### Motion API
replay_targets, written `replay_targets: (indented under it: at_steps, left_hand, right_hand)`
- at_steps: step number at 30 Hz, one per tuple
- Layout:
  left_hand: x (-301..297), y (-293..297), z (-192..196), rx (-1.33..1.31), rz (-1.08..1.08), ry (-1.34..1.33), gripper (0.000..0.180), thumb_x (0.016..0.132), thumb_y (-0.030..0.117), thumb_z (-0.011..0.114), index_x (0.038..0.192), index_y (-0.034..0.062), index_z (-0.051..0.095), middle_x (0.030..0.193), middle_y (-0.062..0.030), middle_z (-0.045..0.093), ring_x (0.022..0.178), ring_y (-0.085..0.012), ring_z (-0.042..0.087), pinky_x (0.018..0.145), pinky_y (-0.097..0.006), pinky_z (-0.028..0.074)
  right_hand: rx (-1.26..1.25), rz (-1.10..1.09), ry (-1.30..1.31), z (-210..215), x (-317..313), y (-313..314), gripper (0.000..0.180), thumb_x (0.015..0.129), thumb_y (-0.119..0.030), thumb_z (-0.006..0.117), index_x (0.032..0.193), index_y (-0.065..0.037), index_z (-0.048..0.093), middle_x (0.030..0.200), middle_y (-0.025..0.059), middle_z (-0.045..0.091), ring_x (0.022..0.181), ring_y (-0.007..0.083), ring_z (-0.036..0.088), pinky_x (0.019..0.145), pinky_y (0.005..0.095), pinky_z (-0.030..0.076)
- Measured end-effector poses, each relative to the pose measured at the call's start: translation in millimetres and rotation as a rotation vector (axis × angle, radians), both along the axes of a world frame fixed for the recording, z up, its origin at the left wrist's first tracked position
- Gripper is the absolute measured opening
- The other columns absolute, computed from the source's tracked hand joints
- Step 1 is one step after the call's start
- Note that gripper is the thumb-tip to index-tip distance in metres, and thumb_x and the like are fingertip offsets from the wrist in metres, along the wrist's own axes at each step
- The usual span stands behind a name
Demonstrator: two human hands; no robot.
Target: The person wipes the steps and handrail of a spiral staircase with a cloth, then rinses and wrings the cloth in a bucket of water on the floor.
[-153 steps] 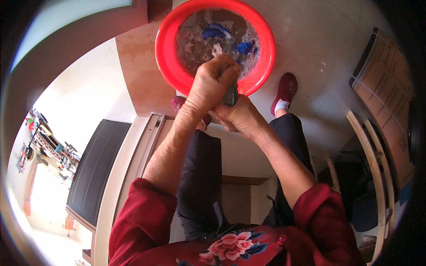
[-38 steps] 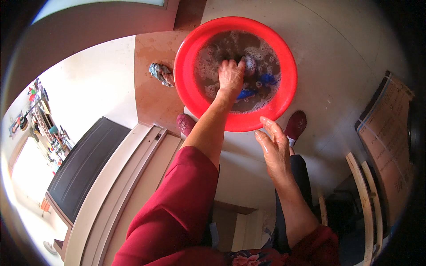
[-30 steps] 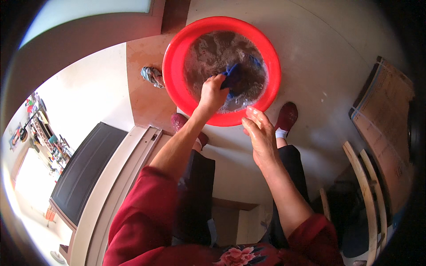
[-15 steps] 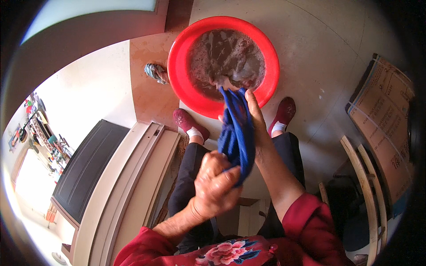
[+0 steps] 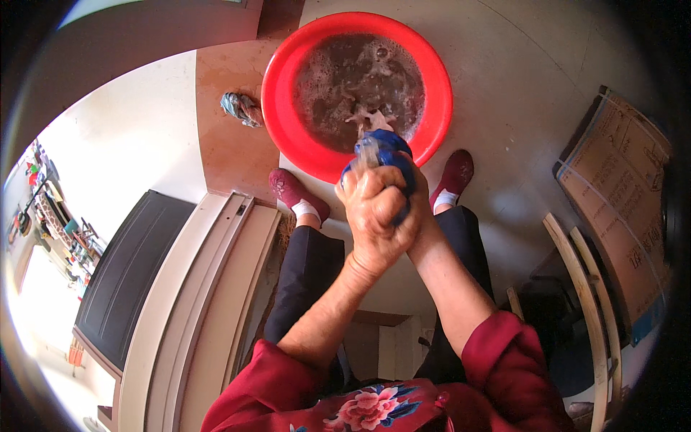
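Blue cloth is showing just above frame centre, overlapping the lower rim of red basin. Left hand is clenching it; right hand is sitting mostly hidden behind, can't tell grip. Sudsy water is sitting in basin.

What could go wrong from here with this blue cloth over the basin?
Water from the blue cloth might miss the basin, since the hands hold it right over the near rim, and wet the red shoes on either side.
The wet cloth could slip out of the grip and drop, perhaps outside the rim.
Splashes might also reach the crumpled rag lying on the floor just left of the basin.
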State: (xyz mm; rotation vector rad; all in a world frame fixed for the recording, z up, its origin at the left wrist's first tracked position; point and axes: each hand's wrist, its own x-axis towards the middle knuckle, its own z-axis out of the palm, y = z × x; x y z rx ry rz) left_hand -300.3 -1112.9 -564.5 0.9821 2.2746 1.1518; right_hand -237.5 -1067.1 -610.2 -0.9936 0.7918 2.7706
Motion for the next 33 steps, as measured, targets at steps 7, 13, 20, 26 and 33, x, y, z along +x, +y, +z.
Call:
replay_targets:
  at_steps: [7,13,20,26,33]
  left_hand:
    - [-34,3,-36,-0.048,0.158,-0.155,0.010,0.069,0.000,0.061,0.068,0.0000,0.051,0.073,-0.0106,0.054,0.066,-0.0225,0.054,0.064,-0.030,0.043]
    - [-64,1,-82,-0.339,0.445,-0.437,0.020,0.076,0.018,0.062,0.080,-0.0020,0.061,0.065,-0.0146,0.059,0.063,-0.0169,0.057,0.062,-0.030,0.046]
    - [-101,-30,-124,-0.135,0.436,-0.392,0.014,0.081,0.013,0.060,0.083,-0.0005,0.057,0.078,-0.0039,0.056,0.072,-0.0110,0.050,0.067,-0.023,0.042]
    - [-117,-48,-129,-0.117,0.012,0.060,0.011,0.070,0.003,0.059,0.078,0.0016,0.052,0.113,-0.0127,0.051,0.104,-0.0307,0.045,0.091,-0.039,0.034]
    - [-106,-72,-140,-0.768,-0.372,0.218,0.057,0.064,0.002,0.064,0.118,0.0112,0.049,0.133,-0.0192,0.032,0.121,-0.0377,0.032,0.098,-0.043,0.033]
  right_hand:
    - [0.412,0.146,-0.589,1,-25,-4,0.026,0.081,-0.022,0.040,0.099,-0.006,0.050,0.092,0.0024,0.053,0.084,0.0149,0.054,0.080,0.0285,0.044]
    - [0.554,0.164,-0.694,7,-28,-4,0.030,0.079,-0.019,0.042,0.104,-0.003,0.049,0.097,0.0073,0.053,0.088,0.0166,0.053,0.079,0.0317,0.045]
    - [0.667,0.159,-0.795,-2,-13,17,0.036,0.066,-0.002,0.057,0.101,-0.005,0.051,0.091,0.0008,0.053,0.080,0.0111,0.049,0.075,0.0248,0.038]
    - [0.699,0.007,-0.760,-3,-12,28,0.032,0.070,-0.003,0.062,0.100,-0.005,0.051,0.086,0.0008,0.054,0.078,0.0105,0.050,0.074,0.0236,0.040]
    - [0.724,0.076,-0.826,-3,-13,24,0.031,0.068,0.001,0.064,0.096,-0.003,0.053,0.084,0.0015,0.054,0.076,0.0112,0.051,0.074,0.0250,0.042]
